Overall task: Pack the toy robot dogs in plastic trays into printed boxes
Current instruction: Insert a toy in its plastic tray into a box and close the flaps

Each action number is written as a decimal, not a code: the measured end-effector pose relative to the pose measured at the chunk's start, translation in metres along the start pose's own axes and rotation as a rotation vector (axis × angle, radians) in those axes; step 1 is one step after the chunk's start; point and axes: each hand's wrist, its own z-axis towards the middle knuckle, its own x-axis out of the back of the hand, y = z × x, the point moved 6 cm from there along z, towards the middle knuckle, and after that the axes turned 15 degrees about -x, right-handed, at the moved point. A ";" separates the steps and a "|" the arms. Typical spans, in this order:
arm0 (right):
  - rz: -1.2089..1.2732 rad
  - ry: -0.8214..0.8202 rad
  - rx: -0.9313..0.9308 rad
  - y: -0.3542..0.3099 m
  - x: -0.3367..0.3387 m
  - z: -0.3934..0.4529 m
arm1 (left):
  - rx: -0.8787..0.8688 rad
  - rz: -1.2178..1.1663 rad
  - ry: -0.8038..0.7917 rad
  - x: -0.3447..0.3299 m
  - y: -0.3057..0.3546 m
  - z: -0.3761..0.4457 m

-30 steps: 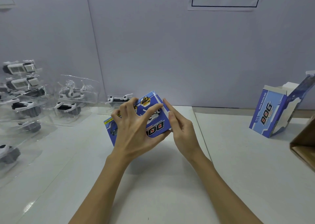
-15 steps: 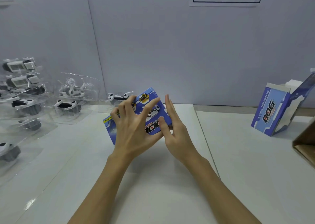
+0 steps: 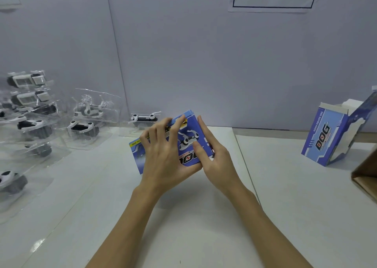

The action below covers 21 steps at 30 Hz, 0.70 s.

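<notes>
Left hand: my left hand [image 3: 165,155] lies over the face of the blue printed box [image 3: 189,143], fingers spread and curled round its top edge, gripping it.
Right hand: my right hand [image 3: 214,157] presses the box's right end with straight fingers, thumb on the printed face.
Box: it sits tilted between my hands, just above the bench [image 3: 183,216]; whether its end flap is fully closed I cannot tell.
Trays: toy robot dogs in clear plastic trays [image 3: 85,122] sit well left of my left hand.
Open box: a second printed box [image 3: 324,139] stands open, well right of my right hand.
</notes>
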 end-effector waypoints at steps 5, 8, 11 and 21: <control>0.020 -0.049 -0.049 0.004 -0.001 0.005 | 0.009 -0.007 0.012 0.001 0.001 0.000; 0.009 -0.057 -0.042 0.004 -0.002 0.004 | 0.013 -0.023 0.011 0.001 0.000 -0.001; -0.043 -0.003 0.003 0.004 -0.002 0.002 | 0.007 -0.005 0.008 -0.001 0.001 -0.001; 0.023 0.119 0.072 0.003 -0.005 0.001 | 0.010 0.012 0.069 -0.002 0.001 -0.002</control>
